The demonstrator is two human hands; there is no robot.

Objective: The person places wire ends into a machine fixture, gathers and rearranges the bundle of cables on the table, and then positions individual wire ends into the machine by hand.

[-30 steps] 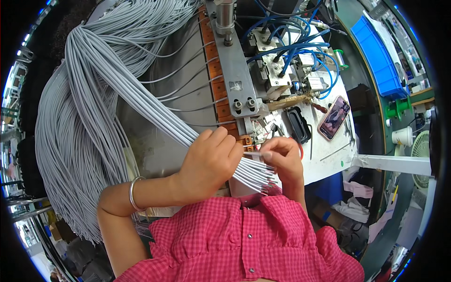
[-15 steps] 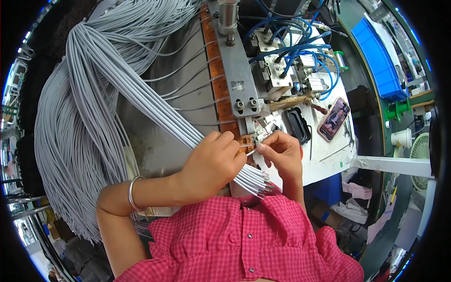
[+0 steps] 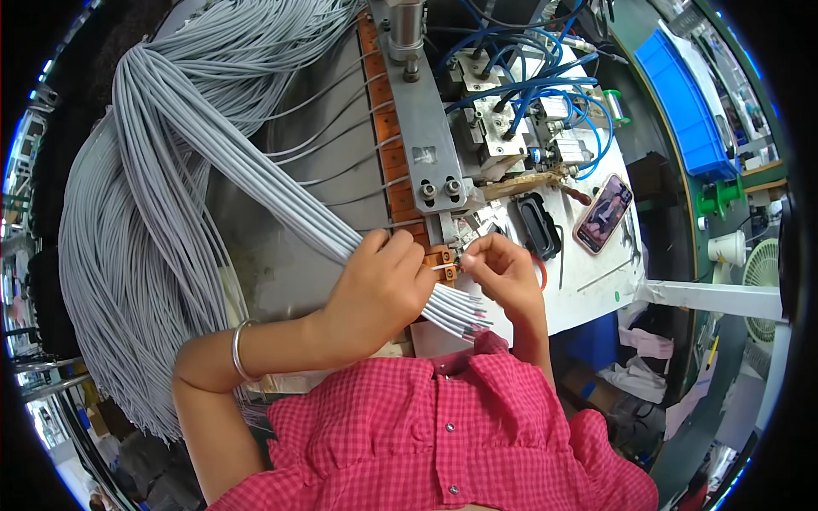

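Note:
My left hand [image 3: 383,294] is closed over a bundle of grey cables [image 3: 256,192], whose stripped ends [image 3: 460,313] poke out beneath it with small coloured wires showing. A single light cable end [image 3: 442,266] runs from its fingertips across an orange clamp block [image 3: 440,255]. At the other side of that block, my right hand [image 3: 509,274] pinches the tip of this cable between thumb and forefinger. The wires in the pinch are too small to make out. A row of orange blocks [image 3: 394,145] with single grey cables leading in continues away from me.
Beside the orange row runs a grey metal plate [image 3: 423,128] with a cylinder [image 3: 406,30]. Valves with blue air hoses [image 3: 520,85] stand to its right. A phone [image 3: 603,215], a black tray [image 3: 539,226] and a blue bin [image 3: 684,102] lie farther right. Loose cables [image 3: 128,281] hang at left.
The single cable end has shifted up onto the orange block and lies straighter across it. Both hands have moved slightly up and left, and the bundle's ends have risen with them.

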